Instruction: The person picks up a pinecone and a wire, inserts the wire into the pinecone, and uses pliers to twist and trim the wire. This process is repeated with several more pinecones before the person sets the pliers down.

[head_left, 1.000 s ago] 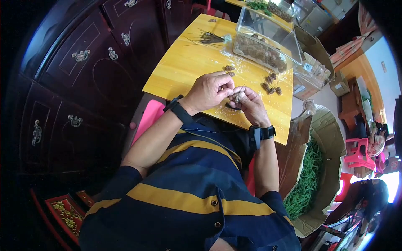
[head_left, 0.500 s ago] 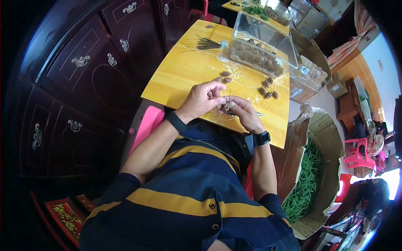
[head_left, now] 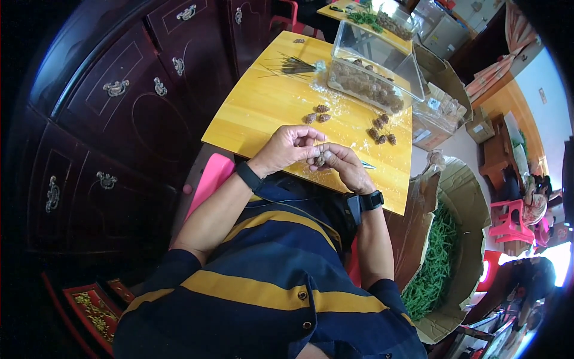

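Observation:
Both hands meet over the near edge of the yellow table point(head_left: 239, 122). My right hand point(head_left: 348, 167) is closed around a small brown pine cone point(head_left: 320, 161) with its fingertips. Thumb and forefinger of my left hand point(head_left: 286, 148) pinch a thin wire point(head_left: 321, 145) that rises from that cone. Partly covered by the right hand, a pointed silver tool point(head_left: 368, 165) lies on the table. Three loose pine cones point(head_left: 323, 109) rest just beyond the hands. Farther right sits a cluster of several wired pine cones point(head_left: 381, 130).
A bundle of dark wires point(head_left: 297, 65) lies at the far side, beside a clear plastic bin point(head_left: 365, 90) of pine cones. One more cone point(head_left: 299, 40) is at the far corner. To the right stands a cardboard box point(head_left: 469, 239) holding green artificial foliage point(head_left: 431, 269). Dark cabinets point(head_left: 119, 119) line the left.
My hands have shifted slightly left with the pine cone, which has turned a little. The third loose cone beyond them now shows more fully, and more of the silver tool is visible.

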Action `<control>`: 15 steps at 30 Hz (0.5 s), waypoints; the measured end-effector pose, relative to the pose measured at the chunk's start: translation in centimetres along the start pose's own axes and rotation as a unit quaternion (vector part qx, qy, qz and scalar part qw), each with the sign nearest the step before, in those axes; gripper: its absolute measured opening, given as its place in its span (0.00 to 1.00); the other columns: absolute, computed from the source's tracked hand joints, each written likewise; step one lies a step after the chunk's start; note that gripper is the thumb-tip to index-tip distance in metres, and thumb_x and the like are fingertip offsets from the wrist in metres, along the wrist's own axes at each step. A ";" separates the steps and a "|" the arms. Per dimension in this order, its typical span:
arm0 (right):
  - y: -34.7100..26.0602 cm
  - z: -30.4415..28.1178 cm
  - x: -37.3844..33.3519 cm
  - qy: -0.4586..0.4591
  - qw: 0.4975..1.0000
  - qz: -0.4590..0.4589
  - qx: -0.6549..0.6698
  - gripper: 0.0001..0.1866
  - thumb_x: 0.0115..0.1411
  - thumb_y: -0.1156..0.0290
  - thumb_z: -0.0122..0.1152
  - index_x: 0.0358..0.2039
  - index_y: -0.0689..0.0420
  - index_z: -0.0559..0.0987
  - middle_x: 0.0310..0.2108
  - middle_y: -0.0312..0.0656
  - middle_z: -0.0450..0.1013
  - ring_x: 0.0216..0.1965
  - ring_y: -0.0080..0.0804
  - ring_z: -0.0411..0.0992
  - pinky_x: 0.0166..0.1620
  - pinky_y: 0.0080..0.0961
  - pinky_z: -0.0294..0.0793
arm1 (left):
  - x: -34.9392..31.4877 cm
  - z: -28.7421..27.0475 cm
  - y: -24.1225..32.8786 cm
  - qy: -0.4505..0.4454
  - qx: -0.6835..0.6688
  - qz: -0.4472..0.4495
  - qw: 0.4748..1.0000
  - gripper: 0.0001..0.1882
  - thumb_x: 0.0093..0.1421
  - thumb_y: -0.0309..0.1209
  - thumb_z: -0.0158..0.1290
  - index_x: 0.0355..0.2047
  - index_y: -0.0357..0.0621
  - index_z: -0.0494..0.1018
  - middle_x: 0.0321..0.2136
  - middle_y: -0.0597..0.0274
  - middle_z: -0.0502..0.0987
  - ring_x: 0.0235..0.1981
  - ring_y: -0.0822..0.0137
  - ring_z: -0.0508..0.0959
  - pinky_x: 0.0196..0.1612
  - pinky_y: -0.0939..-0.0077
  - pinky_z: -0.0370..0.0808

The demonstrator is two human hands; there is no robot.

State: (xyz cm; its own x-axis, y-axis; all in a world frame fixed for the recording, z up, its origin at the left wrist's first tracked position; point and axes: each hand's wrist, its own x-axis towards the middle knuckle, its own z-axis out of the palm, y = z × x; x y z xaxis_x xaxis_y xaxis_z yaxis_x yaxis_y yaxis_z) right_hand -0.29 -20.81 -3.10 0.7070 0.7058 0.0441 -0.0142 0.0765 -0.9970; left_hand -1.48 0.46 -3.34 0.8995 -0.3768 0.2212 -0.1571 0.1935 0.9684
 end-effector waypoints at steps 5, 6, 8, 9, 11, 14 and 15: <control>0.4 -0.5 -0.1 -0.037 0.999 0.008 -0.009 0.18 0.70 0.59 0.48 0.47 0.61 0.77 0.40 0.39 0.77 0.40 0.26 0.75 0.46 0.22 0.73 | 0.0 0.0 0.2 -0.040 -0.046 -0.017 0.998 0.11 0.60 0.21 0.57 0.44 0.35 0.75 0.26 0.69 0.75 0.30 0.79 0.76 0.36 0.84 0.76; 0.3 -0.5 -0.1 -0.034 0.999 0.015 -0.004 0.18 0.70 0.59 0.48 0.47 0.61 0.77 0.39 0.39 0.77 0.40 0.26 0.75 0.46 0.22 0.73 | -0.1 0.0 0.2 -0.058 -0.065 -0.029 0.996 0.10 0.60 0.21 0.58 0.43 0.36 0.76 0.26 0.69 0.75 0.30 0.79 0.77 0.36 0.84 0.76; 0.2 -0.4 -0.2 -0.028 0.999 0.027 0.005 0.18 0.70 0.58 0.48 0.46 0.60 0.77 0.38 0.38 0.77 0.40 0.25 0.75 0.46 0.22 0.72 | -0.1 -0.1 -0.1 -0.058 -0.058 -0.019 0.996 0.09 0.59 0.20 0.58 0.41 0.36 0.77 0.27 0.68 0.76 0.30 0.79 0.77 0.36 0.84 0.76; 0.2 -0.4 -0.2 -0.029 0.999 0.027 0.004 0.18 0.70 0.58 0.48 0.46 0.60 0.77 0.38 0.38 0.77 0.40 0.25 0.75 0.46 0.22 0.72 | -0.1 -0.2 -0.3 -0.057 -0.051 -0.009 0.997 0.08 0.59 0.20 0.58 0.39 0.37 0.77 0.27 0.68 0.77 0.30 0.79 0.77 0.36 0.84 0.76; 0.4 -0.2 -0.1 -0.015 1.000 0.021 0.006 0.18 0.71 0.58 0.47 0.45 0.60 0.77 0.37 0.38 0.77 0.40 0.25 0.75 0.45 0.22 0.72 | -0.1 -0.3 -0.6 -0.055 -0.045 0.002 0.997 0.06 0.59 0.20 0.58 0.38 0.37 0.78 0.28 0.67 0.77 0.30 0.79 0.77 0.36 0.84 0.75; 0.3 0.0 0.0 0.007 1.000 0.021 0.003 0.18 0.71 0.58 0.48 0.45 0.59 0.77 0.36 0.37 0.77 0.40 0.25 0.75 0.45 0.21 0.72 | -0.3 -0.3 -1.0 0.011 0.064 0.032 0.997 0.03 0.58 0.19 0.59 0.33 0.37 0.79 0.28 0.67 0.79 0.30 0.79 0.77 0.36 0.83 0.76; 0.1 0.1 0.0 0.024 0.999 0.023 0.000 0.17 0.70 0.59 0.49 0.44 0.59 0.77 0.36 0.37 0.77 0.40 0.24 0.75 0.44 0.21 0.72 | -0.3 -0.4 -0.9 0.012 0.063 0.032 0.997 0.03 0.58 0.19 0.59 0.33 0.37 0.79 0.28 0.67 0.79 0.30 0.79 0.77 0.36 0.83 0.76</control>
State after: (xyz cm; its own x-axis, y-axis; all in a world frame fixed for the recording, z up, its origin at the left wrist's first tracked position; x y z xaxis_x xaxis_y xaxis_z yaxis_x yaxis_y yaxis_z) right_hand -0.37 -20.72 -3.22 0.7391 0.6736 -0.0050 -0.0474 0.0446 -0.9979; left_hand -1.50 0.74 -4.38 0.8950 -0.3453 0.2824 -0.2637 0.1012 0.9593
